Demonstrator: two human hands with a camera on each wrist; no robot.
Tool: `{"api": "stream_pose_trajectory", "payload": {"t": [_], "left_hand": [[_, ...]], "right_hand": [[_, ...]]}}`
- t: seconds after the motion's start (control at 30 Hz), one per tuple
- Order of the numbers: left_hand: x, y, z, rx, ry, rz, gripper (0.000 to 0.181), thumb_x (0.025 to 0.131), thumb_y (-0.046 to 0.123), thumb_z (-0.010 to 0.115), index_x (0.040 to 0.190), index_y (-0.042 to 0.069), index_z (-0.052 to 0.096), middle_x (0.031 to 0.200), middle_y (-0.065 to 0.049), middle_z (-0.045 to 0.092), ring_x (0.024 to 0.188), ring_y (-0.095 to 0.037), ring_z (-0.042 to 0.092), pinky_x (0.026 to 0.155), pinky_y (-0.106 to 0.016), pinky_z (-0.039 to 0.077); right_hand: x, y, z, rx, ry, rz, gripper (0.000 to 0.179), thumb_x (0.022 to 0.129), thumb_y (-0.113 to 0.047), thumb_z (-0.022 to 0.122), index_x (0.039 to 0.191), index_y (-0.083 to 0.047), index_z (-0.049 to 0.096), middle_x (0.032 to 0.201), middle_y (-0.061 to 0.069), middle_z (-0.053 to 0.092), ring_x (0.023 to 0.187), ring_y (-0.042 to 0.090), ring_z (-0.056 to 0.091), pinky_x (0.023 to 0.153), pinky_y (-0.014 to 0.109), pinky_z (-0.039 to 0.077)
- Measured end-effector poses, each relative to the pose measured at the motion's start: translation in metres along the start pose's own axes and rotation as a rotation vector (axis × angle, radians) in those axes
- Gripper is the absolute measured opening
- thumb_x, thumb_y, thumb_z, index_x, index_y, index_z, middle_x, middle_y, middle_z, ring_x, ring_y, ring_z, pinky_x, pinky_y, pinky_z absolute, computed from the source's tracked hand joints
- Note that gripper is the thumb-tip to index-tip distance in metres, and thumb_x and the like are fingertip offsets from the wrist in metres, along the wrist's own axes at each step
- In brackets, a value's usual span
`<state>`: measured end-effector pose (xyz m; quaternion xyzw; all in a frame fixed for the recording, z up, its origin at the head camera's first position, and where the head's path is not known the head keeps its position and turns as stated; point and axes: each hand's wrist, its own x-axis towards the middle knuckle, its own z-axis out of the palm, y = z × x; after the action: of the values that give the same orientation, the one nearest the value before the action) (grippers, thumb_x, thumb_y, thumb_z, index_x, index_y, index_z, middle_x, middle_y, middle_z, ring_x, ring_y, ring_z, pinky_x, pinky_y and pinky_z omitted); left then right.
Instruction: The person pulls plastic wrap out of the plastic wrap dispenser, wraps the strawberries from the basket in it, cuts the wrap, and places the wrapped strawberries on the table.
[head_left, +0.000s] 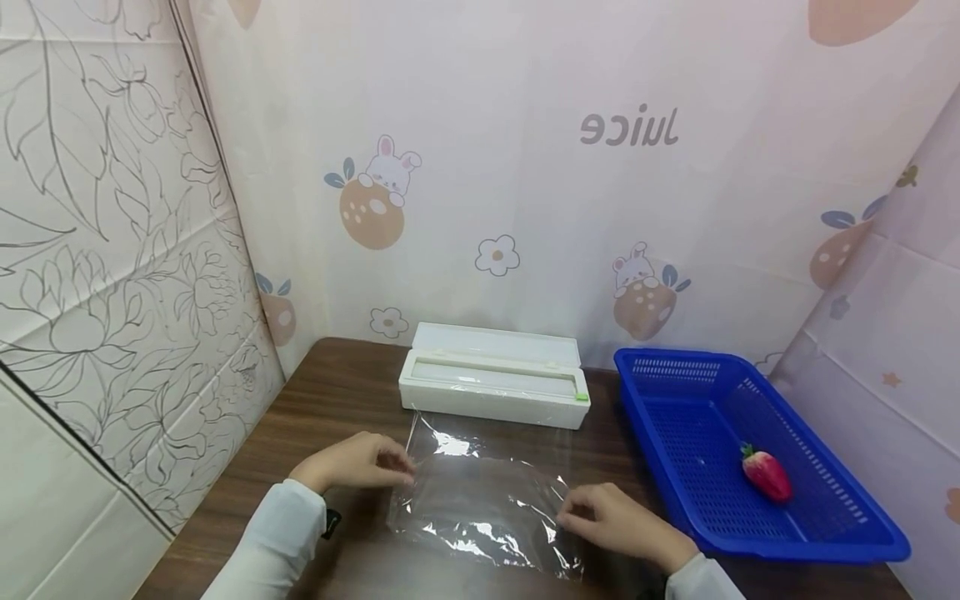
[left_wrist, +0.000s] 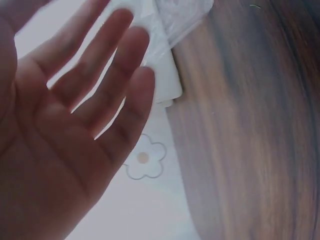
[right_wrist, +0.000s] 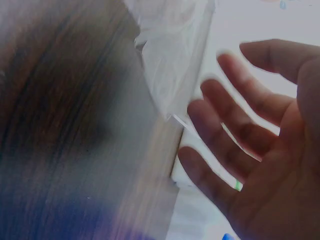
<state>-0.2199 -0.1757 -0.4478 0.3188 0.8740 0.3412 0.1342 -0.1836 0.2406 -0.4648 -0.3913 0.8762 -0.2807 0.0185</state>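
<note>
A sheet of clear plastic wrap (head_left: 487, 500) lies over the dark table, running out from the front of a long white wrap dispenser box (head_left: 495, 406) whose lid stands raised at the back. My left hand (head_left: 358, 463) is at the sheet's left edge, and the left wrist view shows its fingers (left_wrist: 132, 95) relaxed and slightly spread, gripping nothing. On the opposite side, my right hand (head_left: 618, 525) is beside the sheet's right edge. Its fingers (right_wrist: 215, 127) are loosely bent and apart in the right wrist view, also without a grip on the film.
To the right stands a blue plastic basket (head_left: 652, 475) with a red strawberry (head_left: 767, 477) in it. A patterned curtain (head_left: 525, 183) hangs behind the table. The left wall covering (head_left: 112, 250) bears line-drawn flowers.
</note>
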Motion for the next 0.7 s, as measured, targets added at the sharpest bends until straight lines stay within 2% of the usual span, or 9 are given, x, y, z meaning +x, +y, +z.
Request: {"api": "stream_pose_trajectory", "payload": {"t": [0.07, 0.17, 0.37, 0.47, 0.7], "left_hand": [[0.005, -0.005, 0.0, 0.039, 0.088, 0.022, 0.03, 0.088, 0.035, 0.062, 0.108, 0.013, 0.067, 0.103, 0.0, 0.066, 0.09, -0.014, 0.06, 0.08, -0.039, 0.054], [0.012, -0.013, 0.0, 0.058, 0.161, 0.027, 0.034, 0.092, 0.031, 0.057, 0.116, 0.006, 0.061, 0.112, -0.011, 0.062, 0.097, -0.021, 0.059, 0.082, -0.046, 0.053], [0.023, -0.025, 0.008, 0.123, 0.153, -0.014, 0.037, 0.093, 0.026, 0.055, 0.121, 0.002, 0.057, 0.118, -0.015, 0.06, 0.107, -0.027, 0.055, 0.09, -0.05, 0.048], [0.026, -0.029, 0.011, 0.161, 0.152, -0.02, 0.037, 0.092, 0.023, 0.057, 0.12, -0.001, 0.058, 0.118, -0.016, 0.061, 0.111, -0.03, 0.052, 0.094, -0.053, 0.045], [0.033, -0.031, 0.012, 0.175, 0.155, -0.053, 0.04, 0.091, 0.023, 0.057, 0.123, 0.0, 0.057, 0.123, -0.016, 0.059, 0.115, -0.031, 0.048, 0.098, -0.054, 0.041]], "right_hand": [[0.004, 0.006, 0.002, -0.069, 0.082, 0.03, 0.007, 0.088, -0.021, 0.064, 0.091, -0.015, 0.066, 0.087, -0.01, 0.063, 0.079, 0.003, 0.057, 0.067, 0.031, 0.054], [0.009, 0.015, 0.005, -0.134, 0.142, 0.095, 0.02, 0.086, -0.019, 0.065, 0.104, -0.009, 0.064, 0.101, -0.001, 0.063, 0.094, 0.012, 0.056, 0.079, 0.042, 0.053], [0.012, 0.027, 0.011, -0.159, 0.116, 0.199, 0.041, 0.086, -0.024, 0.064, 0.121, -0.004, 0.057, 0.117, 0.012, 0.061, 0.106, 0.027, 0.051, 0.088, 0.053, 0.047], [0.014, 0.029, 0.013, -0.146, 0.085, 0.249, 0.045, 0.087, -0.027, 0.063, 0.124, -0.003, 0.055, 0.123, 0.017, 0.058, 0.111, 0.034, 0.049, 0.092, 0.056, 0.044], [0.02, 0.035, 0.012, -0.119, 0.034, 0.368, 0.048, 0.088, -0.027, 0.063, 0.13, -0.007, 0.052, 0.135, 0.02, 0.048, 0.122, 0.04, 0.038, 0.099, 0.062, 0.035]]}}
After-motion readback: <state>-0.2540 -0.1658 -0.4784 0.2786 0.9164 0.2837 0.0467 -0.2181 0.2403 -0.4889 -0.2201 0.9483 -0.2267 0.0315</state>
